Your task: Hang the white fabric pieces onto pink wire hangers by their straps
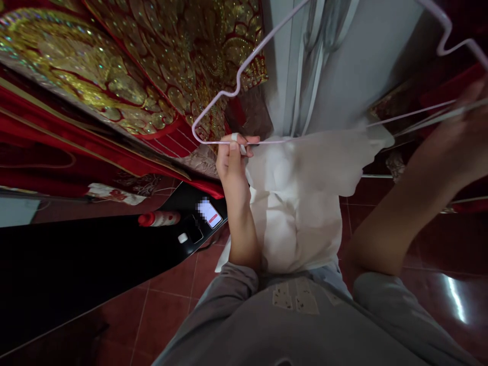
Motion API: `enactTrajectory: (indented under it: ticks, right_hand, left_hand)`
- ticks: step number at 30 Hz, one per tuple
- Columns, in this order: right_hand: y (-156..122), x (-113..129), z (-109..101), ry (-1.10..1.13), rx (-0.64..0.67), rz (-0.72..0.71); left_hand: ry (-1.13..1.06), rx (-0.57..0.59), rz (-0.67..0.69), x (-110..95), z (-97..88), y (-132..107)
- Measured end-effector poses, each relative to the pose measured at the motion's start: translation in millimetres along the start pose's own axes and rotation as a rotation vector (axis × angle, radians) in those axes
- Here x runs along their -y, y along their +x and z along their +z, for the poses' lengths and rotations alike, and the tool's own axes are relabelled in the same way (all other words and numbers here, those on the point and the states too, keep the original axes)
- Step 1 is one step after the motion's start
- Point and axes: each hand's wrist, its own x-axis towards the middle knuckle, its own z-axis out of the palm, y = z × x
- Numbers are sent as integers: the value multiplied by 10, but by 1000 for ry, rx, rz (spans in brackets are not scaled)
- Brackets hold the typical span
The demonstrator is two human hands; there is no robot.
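Lilac notched hanger [239, 76] in left fingers [235, 156]; wrinkled white cloth [308, 188].

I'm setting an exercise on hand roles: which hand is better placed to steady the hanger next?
Likely the left hand: it grips the hanger near a corner. The right hand is blurred at the picture's edge.
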Motion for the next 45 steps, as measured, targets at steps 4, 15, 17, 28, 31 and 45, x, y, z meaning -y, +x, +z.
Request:
enactTrajectory:
  ticks: [4, 15, 17, 28, 31, 45]
  right_hand:
    - [51, -298, -303, -159, 83, -278]
    - [-758, -898, -362, -336, 581, 9]
    - [-736, -919, -355, -327, 560, 0]
    - [-604, -942, -404, -308, 571, -31]
    - [-607, -944, -387, -286, 570, -32]
    - [-591, -913, -396, -311, 546, -19]
  left_hand:
    - [-7, -1, 2, 11, 19, -8]
    - [5, -44, -85, 37, 141, -139]
    - [13, -34, -73, 40, 158, -157]
    - [51, -131, -26, 78, 91, -211]
    - [136, -257, 42, 59, -20, -167]
    - [349, -57, 303, -79, -367, 94]
